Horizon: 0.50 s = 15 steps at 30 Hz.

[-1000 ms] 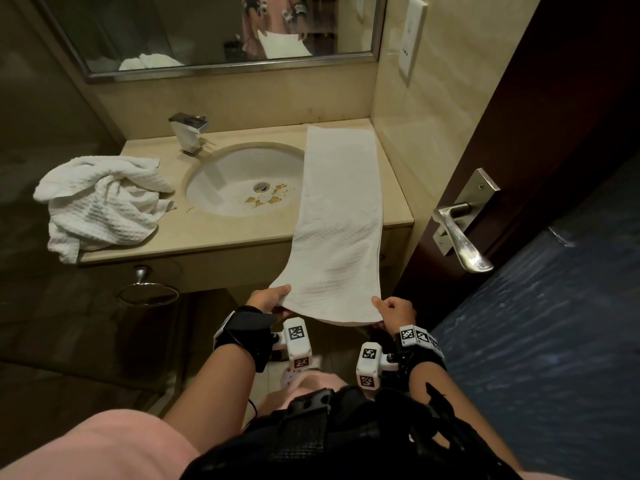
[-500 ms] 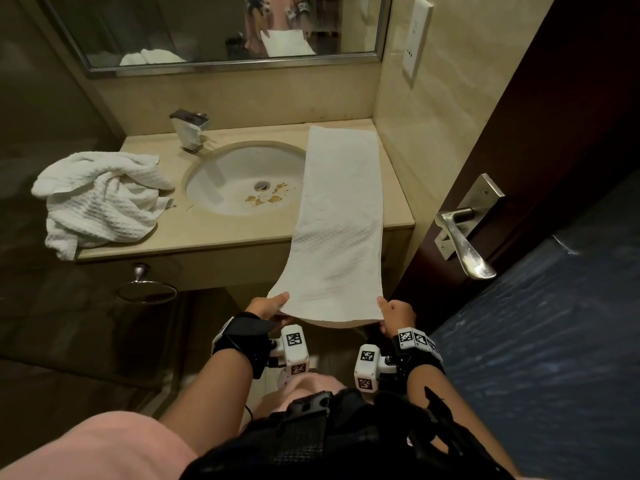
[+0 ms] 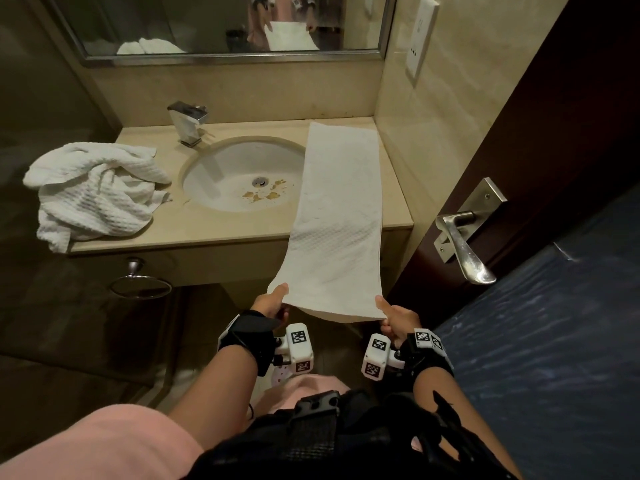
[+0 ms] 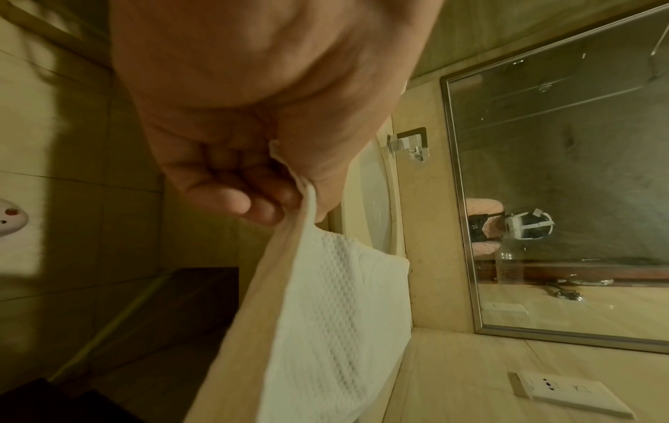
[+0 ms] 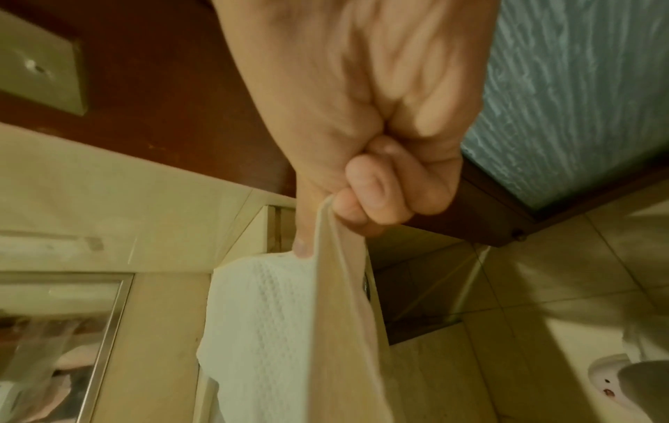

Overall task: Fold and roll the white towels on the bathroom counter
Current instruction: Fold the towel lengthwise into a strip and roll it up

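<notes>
Towel [image 3: 337, 216] unmoved; fingers [image 4: 231, 203] still pinch corners.

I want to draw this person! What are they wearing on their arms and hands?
Bare hands, no gloves. Each wrist has a black strap carrying a small white camera box with black-and-white square code markings; the right wrist's box matches. A pink short sleeve covers the left upper arm.

My right grip [image 5: 365, 177] pinches the white waffle towel [image 5: 275, 329] at its corner, thumb on top, fingers [image 5: 376, 197] curled beneath. The towel hangs away toward the mirror frame [image 5: 108, 329]; a dark wooden door [image 5: 181, 94] lies behind my wrist.
</notes>
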Each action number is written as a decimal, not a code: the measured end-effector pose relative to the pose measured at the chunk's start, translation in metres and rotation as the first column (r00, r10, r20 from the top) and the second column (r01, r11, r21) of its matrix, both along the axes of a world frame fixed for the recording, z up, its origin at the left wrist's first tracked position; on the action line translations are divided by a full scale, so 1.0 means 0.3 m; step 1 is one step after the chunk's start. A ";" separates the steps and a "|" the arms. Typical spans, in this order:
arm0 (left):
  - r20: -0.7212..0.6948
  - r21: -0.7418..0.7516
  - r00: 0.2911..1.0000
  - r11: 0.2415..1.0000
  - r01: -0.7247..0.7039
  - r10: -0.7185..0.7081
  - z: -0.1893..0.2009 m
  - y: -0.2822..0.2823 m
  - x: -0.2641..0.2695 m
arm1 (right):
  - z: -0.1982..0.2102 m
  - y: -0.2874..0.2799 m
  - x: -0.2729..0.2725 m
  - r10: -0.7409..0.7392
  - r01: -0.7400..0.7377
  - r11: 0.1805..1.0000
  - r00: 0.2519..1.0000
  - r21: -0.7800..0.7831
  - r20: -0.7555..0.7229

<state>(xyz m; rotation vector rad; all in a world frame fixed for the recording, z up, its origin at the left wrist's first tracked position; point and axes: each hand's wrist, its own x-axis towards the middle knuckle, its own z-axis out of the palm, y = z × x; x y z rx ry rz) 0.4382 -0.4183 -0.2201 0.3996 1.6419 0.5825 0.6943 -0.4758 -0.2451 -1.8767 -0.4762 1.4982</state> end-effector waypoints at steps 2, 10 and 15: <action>-0.018 0.001 1.000 1.000 0.001 -0.001 -0.006 0.005 0.001 | 0.009 0.003 0.009 0.033 -0.033 0.999 0.998 -0.003 -0.054; -0.049 -0.020 0.999 1.000 -0.011 0.010 -0.046 0.020 -0.010 | -0.012 0.019 0.041 0.006 -0.008 1.000 0.990 -0.015 -0.141; -0.033 -0.048 0.999 0.999 -0.022 0.020 -0.063 0.014 -0.032 | -0.035 0.018 0.038 -0.022 0.020 0.999 0.998 -0.039 -0.059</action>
